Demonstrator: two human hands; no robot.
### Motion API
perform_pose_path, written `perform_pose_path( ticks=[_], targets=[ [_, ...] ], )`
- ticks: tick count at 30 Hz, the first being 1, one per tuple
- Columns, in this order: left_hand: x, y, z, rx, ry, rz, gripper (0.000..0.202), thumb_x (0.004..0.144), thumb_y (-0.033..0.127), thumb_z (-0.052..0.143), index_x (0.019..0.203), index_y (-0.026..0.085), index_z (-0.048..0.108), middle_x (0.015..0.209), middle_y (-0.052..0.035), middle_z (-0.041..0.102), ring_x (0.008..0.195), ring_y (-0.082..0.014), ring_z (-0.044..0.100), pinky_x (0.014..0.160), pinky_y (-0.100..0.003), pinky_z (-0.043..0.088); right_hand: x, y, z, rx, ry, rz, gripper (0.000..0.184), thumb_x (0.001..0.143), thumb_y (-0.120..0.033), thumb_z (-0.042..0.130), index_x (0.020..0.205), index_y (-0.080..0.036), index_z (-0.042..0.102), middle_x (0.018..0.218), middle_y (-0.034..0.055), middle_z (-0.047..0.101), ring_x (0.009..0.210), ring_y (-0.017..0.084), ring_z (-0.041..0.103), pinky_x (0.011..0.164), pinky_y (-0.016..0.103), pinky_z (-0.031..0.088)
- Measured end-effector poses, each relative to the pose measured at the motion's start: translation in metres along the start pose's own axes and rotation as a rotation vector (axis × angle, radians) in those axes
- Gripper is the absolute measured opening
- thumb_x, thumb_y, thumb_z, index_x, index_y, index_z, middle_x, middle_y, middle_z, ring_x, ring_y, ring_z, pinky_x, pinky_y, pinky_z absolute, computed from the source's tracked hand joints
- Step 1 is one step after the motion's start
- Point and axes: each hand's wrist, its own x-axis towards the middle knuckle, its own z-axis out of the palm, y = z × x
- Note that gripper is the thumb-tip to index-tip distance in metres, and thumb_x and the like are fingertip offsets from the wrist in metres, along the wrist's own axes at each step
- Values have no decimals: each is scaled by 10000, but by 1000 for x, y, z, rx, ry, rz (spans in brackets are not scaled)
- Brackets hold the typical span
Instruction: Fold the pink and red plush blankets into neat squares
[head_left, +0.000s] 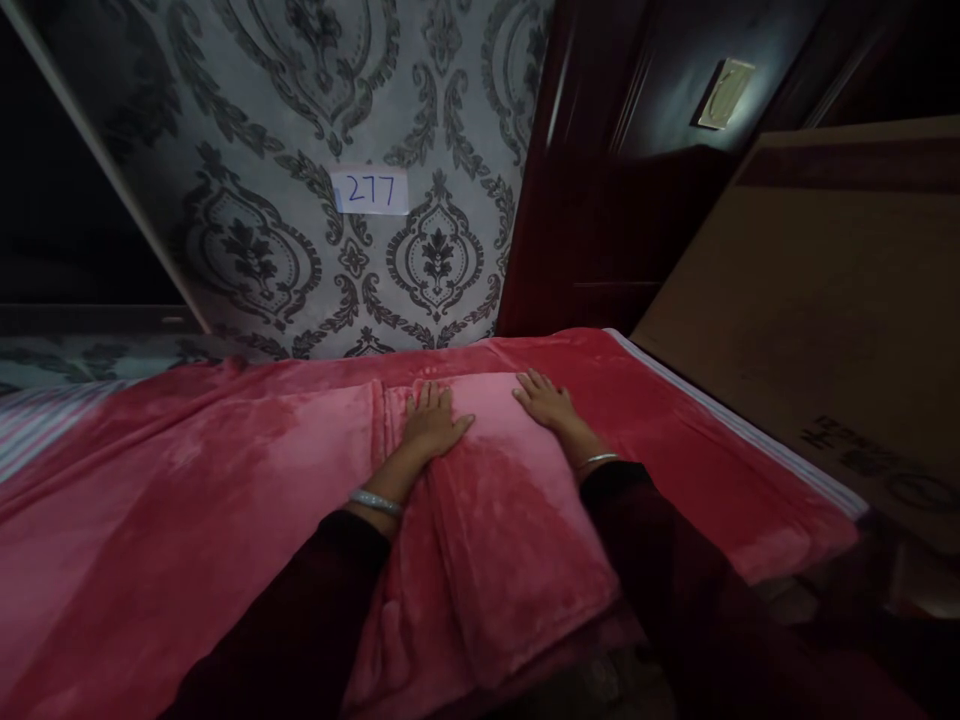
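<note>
A plush pink-red blanket (517,540) is spread toward the left, and its right part lies folded over in layers. My left hand (435,422) rests flat near the far left corner of the folded part, fingers spread. Across from it, my right hand (546,402) lies on the far right edge of the same fold, fingers stretched out. Neither hand grips the cloth. Beneath the fold, a darker red cover (675,460) with a striped white border shows on the right.
Patterned wallpaper (435,250) bears a paper label (371,190) reading 277. A large cardboard box (840,300) stands at the right, by a dark red wooden panel (592,200). A dark screen-like panel (67,200) is at the left. Striped fabric (52,425) shows at the left edge.
</note>
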Motion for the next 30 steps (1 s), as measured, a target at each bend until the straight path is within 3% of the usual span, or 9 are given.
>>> perform_pose_path(
  ticks=[4,12,18,20,23,25,30],
  targets=[
    [1,-1,1,4,2,13,806,986,617,339,1610,113,263,1698,-176,143,1584,-318,69,1266,-559,107,1,27,3,93,-34,130,614,1056,-496,140,1641,-311,181,1716,30,146,1570,277,144,1222,593,191],
    [5,-3,6,-16,22,31,796,986,606,343,1607,113,272,1688,-198,177,1580,-328,103,1255,-570,134,-2,29,0,125,-14,129,613,1058,-497,150,1635,-299,212,1707,57,188,1564,279,172,1216,593,212],
    [1,3,-15,-49,-73,18,795,984,586,357,1609,106,254,1695,-205,122,1581,-336,60,1245,-596,139,-51,12,-27,72,-5,34,621,1060,-499,202,1630,-256,244,1708,98,163,1568,314,141,1202,641,208],
    [-12,13,-24,-46,-100,28,754,991,531,363,1592,83,286,1683,-227,160,1574,-359,107,1232,-617,165,-79,-1,-29,19,18,-51,593,1068,-453,216,1621,-248,276,1707,90,167,1571,293,135,1220,609,189],
    [-49,29,-26,-37,-72,112,664,999,400,367,1572,66,323,1661,-215,262,1566,-312,183,1260,-536,149,-122,-26,-19,-26,45,-225,576,1067,-383,246,1618,-218,280,1700,97,186,1570,260,148,1231,566,191],
    [-77,35,-17,-22,-20,195,653,984,360,400,1566,70,336,1653,-197,296,1566,-286,193,1274,-482,131,-143,-44,-7,-31,51,-338,586,1054,-337,281,1620,-186,270,1695,110,196,1569,251,156,1232,547,200],
    [-119,30,14,94,92,268,694,949,377,452,1541,22,376,1649,-238,274,1559,-357,190,1268,-533,150,-162,-72,20,-60,68,-449,586,1045,-341,314,1606,-172,311,1682,103,240,1560,244,197,1237,529,205]
  ],
)
